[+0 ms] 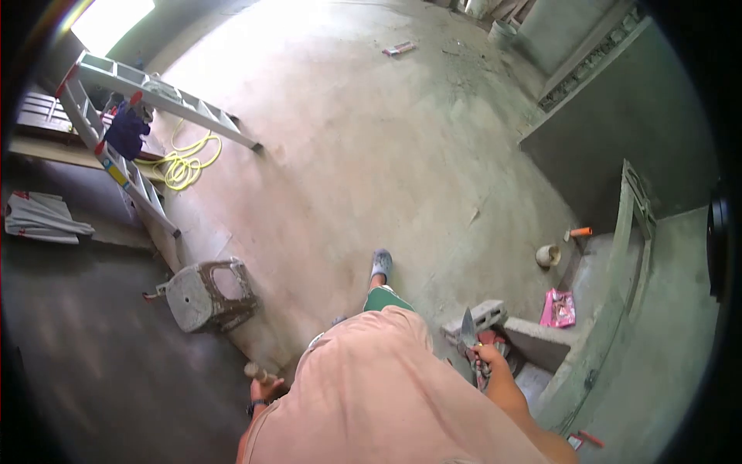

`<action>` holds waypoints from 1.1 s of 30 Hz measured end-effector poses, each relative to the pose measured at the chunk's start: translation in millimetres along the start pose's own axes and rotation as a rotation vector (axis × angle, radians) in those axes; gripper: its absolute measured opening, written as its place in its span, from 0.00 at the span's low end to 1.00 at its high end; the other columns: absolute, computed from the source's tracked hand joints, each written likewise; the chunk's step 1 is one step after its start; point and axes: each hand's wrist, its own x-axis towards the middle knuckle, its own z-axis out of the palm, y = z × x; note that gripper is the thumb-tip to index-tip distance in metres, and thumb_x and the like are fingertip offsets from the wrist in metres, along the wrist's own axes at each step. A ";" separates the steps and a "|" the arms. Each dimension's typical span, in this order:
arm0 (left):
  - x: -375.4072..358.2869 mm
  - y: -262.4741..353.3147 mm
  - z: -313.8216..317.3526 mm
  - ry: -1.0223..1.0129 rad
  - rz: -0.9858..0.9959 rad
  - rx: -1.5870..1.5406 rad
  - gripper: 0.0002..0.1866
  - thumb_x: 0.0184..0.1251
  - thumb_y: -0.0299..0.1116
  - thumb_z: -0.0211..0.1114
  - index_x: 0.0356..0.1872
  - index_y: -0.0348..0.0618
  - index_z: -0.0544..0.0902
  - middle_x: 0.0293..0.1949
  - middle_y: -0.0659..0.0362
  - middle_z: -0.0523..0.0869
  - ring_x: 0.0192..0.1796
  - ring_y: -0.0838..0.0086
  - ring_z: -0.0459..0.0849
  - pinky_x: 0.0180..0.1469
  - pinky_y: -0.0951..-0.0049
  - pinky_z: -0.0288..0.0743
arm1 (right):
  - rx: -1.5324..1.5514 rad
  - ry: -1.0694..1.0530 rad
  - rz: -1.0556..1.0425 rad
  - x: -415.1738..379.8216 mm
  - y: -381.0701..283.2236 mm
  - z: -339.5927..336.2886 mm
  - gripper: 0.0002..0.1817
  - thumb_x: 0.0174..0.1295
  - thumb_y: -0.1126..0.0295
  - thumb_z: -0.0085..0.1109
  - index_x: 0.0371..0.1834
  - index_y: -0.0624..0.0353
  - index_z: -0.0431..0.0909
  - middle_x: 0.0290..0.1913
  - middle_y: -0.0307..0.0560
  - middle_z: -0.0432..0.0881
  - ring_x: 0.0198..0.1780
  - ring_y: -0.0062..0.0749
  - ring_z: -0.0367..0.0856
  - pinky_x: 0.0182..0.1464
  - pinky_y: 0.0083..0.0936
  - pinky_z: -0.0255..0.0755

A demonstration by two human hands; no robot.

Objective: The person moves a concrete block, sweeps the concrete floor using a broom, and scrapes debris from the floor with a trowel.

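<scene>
Closest, the right hand is closed around the handle of a grey pointed steel trowel, blade raised, above the grey concrete block. Opposite, the left hand grips a brown wooden handle. Farther off, a mortar-caked stool lies tipped on the concrete floor.

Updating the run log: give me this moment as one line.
right hand: grips trowel | left hand: holds wooden handle | nearby: concrete block, stool, ladder
</scene>
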 end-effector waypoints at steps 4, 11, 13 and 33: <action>6.5 90.0 6.3 0.315 -0.082 -0.229 0.19 0.47 0.37 0.82 0.41 0.47 0.89 0.37 0.58 0.92 0.43 0.60 0.90 0.51 0.59 0.83 | -0.062 -0.032 -0.213 64.2 -158.9 -3.2 0.18 0.70 0.59 0.65 0.27 0.60 0.76 0.22 0.42 0.76 0.20 0.30 0.76 0.20 0.40 0.70; 124.9 245.6 -30.4 0.693 0.436 -0.019 0.21 0.55 0.26 0.73 0.52 0.43 0.83 0.60 0.51 0.86 0.66 0.58 0.81 0.70 0.56 0.71 | -0.298 0.086 -0.482 73.6 -464.1 28.4 0.18 0.68 0.55 0.66 0.39 0.61 0.77 0.25 0.42 0.77 0.20 0.32 0.77 0.21 0.38 0.74; 155.0 308.0 -43.7 0.764 0.541 -0.168 0.18 0.57 0.21 0.70 0.50 0.42 0.82 0.61 0.49 0.85 0.65 0.58 0.82 0.70 0.57 0.71 | -0.294 0.096 -0.539 54.6 -529.7 50.9 0.17 0.69 0.55 0.65 0.43 0.60 0.77 0.27 0.43 0.78 0.21 0.32 0.77 0.22 0.37 0.75; 651.0 500.5 -21.7 0.915 0.492 -0.549 0.11 0.66 0.30 0.78 0.36 0.39 0.82 0.34 0.62 0.85 0.36 0.78 0.82 0.41 0.74 0.79 | -1.200 -0.013 -0.668 227.0 -686.3 384.5 0.27 0.72 0.46 0.54 0.56 0.60 0.83 0.55 0.60 0.86 0.58 0.59 0.83 0.61 0.49 0.76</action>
